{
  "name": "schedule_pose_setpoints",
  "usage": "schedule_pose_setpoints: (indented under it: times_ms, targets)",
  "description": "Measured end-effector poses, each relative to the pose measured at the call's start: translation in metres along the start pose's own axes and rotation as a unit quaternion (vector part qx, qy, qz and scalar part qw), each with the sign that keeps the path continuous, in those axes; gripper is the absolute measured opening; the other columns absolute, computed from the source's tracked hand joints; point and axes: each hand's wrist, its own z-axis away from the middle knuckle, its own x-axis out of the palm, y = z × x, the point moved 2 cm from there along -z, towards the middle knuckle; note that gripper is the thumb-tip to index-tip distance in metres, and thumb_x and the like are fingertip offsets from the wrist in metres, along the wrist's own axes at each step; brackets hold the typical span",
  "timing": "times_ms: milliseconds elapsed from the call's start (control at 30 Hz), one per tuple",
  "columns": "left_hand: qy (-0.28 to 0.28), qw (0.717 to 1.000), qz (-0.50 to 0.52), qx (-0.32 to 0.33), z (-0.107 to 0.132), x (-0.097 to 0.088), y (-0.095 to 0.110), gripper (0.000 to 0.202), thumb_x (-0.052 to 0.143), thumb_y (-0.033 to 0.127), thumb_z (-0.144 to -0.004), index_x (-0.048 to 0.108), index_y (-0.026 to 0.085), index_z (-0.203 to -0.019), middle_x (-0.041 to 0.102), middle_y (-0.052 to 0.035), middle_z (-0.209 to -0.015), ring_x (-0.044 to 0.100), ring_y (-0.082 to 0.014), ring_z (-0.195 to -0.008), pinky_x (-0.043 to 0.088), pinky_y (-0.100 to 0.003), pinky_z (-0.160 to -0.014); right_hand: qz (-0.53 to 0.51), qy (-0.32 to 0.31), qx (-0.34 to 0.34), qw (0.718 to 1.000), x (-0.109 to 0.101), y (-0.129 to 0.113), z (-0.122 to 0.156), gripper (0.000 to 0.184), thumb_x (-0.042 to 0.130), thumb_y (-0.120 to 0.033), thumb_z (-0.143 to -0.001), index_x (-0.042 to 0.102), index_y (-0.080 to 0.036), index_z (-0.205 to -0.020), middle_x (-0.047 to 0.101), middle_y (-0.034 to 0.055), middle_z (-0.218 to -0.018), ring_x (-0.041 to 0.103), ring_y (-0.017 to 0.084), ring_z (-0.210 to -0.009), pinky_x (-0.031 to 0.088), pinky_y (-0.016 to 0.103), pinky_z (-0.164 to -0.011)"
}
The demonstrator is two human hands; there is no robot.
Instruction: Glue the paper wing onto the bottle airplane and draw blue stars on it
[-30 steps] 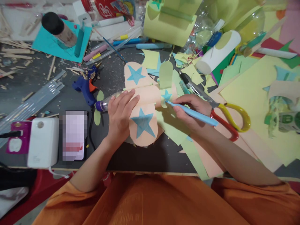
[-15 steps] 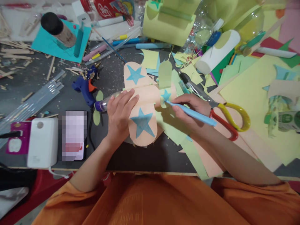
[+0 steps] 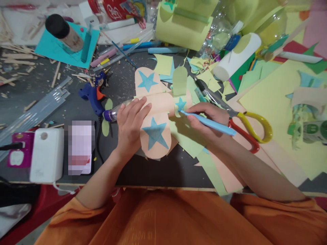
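A peach paper plane model (image 3: 155, 102) with blue stars on its wings lies on the dark table, built around a clear bottle with a purple cap (image 3: 110, 115). My left hand (image 3: 131, 126) rests flat on its body and near wing, fingers stretched out. My right hand (image 3: 206, 120) pinches a light blue pen (image 3: 209, 123). The pen's tip touches the small blue star (image 3: 181, 103) on the tail end.
Red-and-yellow scissors (image 3: 245, 127) lie right of my right hand. A blue glue gun (image 3: 92, 95) sits left of the model. A white adapter (image 3: 46, 154) and a phone (image 3: 80, 148) lie near the front left. Paper scraps, sticks, markers and a white roll (image 3: 236, 56) cover the table.
The pen tip has shifted very slightly left along the small star. My left hand has stayed in place.
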Motion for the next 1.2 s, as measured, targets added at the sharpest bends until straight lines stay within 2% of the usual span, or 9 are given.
schedule_pose_setpoints:
  times_ms: [100,233,367,467,667,800,967,1067,1200]
  targets:
    - [-0.002,1.000,0.015,-0.002,0.000,0.001,-0.001,0.041,0.038,0.040,-0.107,0.063,0.041,-0.139,0.068,0.0019,-0.149,0.061,-0.0222,-0.141,0.037,-0.046,-0.129,0.001,0.022,-0.025,0.999,0.000,0.000,-0.002,0.010,0.067,-0.034,-0.096,0.069,-0.029,-0.088,0.077,0.0017,-0.082,0.070,0.017,-0.067,0.059,0.033,-0.060]
    - [-0.010,1.000,0.026,-0.012,0.000,0.002,-0.002,0.042,0.038,0.040,-0.107,0.062,0.042,-0.141,0.066,0.0023,-0.150,0.059,-0.0221,-0.143,0.034,-0.046,-0.131,0.006,-0.001,-0.079,0.997,0.000,-0.003,-0.004,0.009,0.066,-0.023,-0.096,0.067,-0.029,-0.089,0.075,0.0008,-0.075,0.067,0.015,-0.061,0.056,0.029,-0.056]
    - [-0.010,1.000,0.017,-0.009,0.000,0.002,-0.001,0.042,0.036,0.039,-0.108,0.061,0.041,-0.142,0.066,0.0019,-0.150,0.058,-0.0212,-0.144,0.035,-0.045,-0.130,0.011,0.003,-0.069,0.998,-0.001,-0.005,-0.004,0.010,0.066,-0.019,-0.094,0.067,-0.028,-0.089,0.076,0.0010,-0.079,0.067,0.014,-0.064,0.056,0.028,-0.059]
    - [-0.004,1.000,0.016,-0.001,0.000,0.002,-0.002,0.041,0.037,0.039,-0.108,0.062,0.040,-0.141,0.067,0.0015,-0.150,0.059,-0.0212,-0.143,0.035,-0.045,-0.130,0.006,-0.016,-0.055,0.998,-0.001,-0.006,-0.003,0.012,0.067,-0.015,-0.092,0.069,-0.027,-0.087,0.075,0.0005,-0.076,0.067,0.014,-0.065,0.055,0.027,-0.059]
    - [0.018,0.998,0.043,0.033,0.002,0.004,-0.007,0.040,0.044,0.040,-0.107,0.061,0.038,-0.142,0.066,-0.0002,-0.151,0.061,-0.0238,-0.141,0.033,-0.046,-0.130,0.016,-0.022,-0.035,0.999,-0.001,-0.006,-0.002,0.009,0.067,-0.017,-0.091,0.069,-0.024,-0.086,0.074,0.0012,-0.075,0.069,0.016,-0.067,0.056,0.030,-0.063]
    - [0.024,0.997,0.056,0.041,0.004,0.006,-0.011,0.041,0.045,0.038,-0.106,0.059,0.040,-0.146,0.065,0.0001,-0.152,0.060,-0.0241,-0.143,0.031,-0.047,-0.131,0.009,-0.018,-0.026,0.999,-0.001,-0.005,-0.002,0.011,0.067,-0.016,-0.092,0.069,-0.026,-0.087,0.075,0.0013,-0.078,0.070,0.018,-0.067,0.059,0.033,-0.065]
    - [0.029,0.997,0.064,0.045,0.004,0.007,-0.012,0.043,0.046,0.038,-0.107,0.056,0.043,-0.148,0.065,0.0015,-0.152,0.060,-0.0243,-0.143,0.032,-0.047,-0.131,0.010,0.024,-0.060,0.998,-0.001,-0.002,-0.001,0.010,0.067,-0.019,-0.093,0.068,-0.027,-0.087,0.074,0.0000,-0.077,0.066,0.016,-0.062,0.058,0.032,-0.058]
    - [0.026,0.996,0.070,0.048,0.004,0.006,-0.012,0.043,0.046,0.037,-0.107,0.056,0.044,-0.148,0.065,0.0018,-0.152,0.059,-0.0245,-0.143,0.032,-0.047,-0.131,0.010,0.019,-0.062,0.998,0.000,0.000,-0.001,0.009,0.067,-0.020,-0.094,0.068,-0.026,-0.087,0.074,-0.0002,-0.076,0.066,0.015,-0.061,0.057,0.031,-0.057]
    - [0.040,0.996,0.049,0.062,0.004,0.006,-0.011,0.043,0.046,0.036,-0.107,0.056,0.041,-0.148,0.066,0.0003,-0.151,0.060,-0.0237,-0.142,0.033,-0.047,-0.130,0.019,0.041,-0.051,0.998,-0.003,0.002,-0.001,0.014,0.065,-0.034,-0.097,0.070,-0.025,-0.086,0.074,0.0013,-0.076,0.067,0.016,-0.063,0.057,0.032,-0.058]
